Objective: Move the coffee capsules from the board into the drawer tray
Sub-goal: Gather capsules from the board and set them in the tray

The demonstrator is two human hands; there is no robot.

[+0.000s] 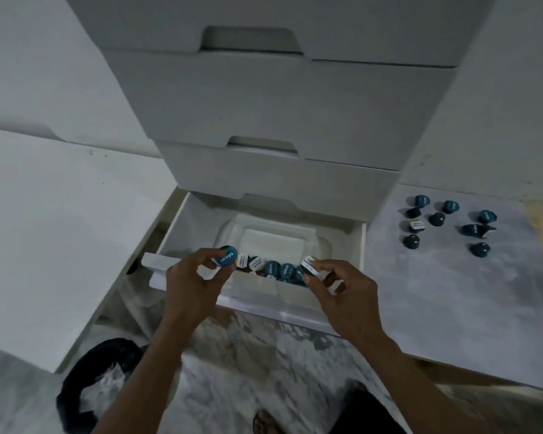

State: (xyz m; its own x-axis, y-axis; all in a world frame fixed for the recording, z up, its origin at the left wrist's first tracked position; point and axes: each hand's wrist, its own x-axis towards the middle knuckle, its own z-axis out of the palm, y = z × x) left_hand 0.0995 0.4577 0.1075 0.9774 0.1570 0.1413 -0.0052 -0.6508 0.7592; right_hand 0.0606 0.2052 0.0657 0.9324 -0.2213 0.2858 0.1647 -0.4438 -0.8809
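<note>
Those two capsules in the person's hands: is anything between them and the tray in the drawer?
Nothing visible. The left hand and right hand hold capsules right above the open tray.

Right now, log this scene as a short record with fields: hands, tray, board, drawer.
left hand: left hand pinches a teal-lidded capsule above the tray's near left end
right hand: right hand pinches a white-labelled capsule above the tray's near right end
tray: white tray in the drawer, a row of capsules along its near side
board: loose capsules still scattered on the board at right
drawer: bottom drawer pulled open, drawers above closed
</note>
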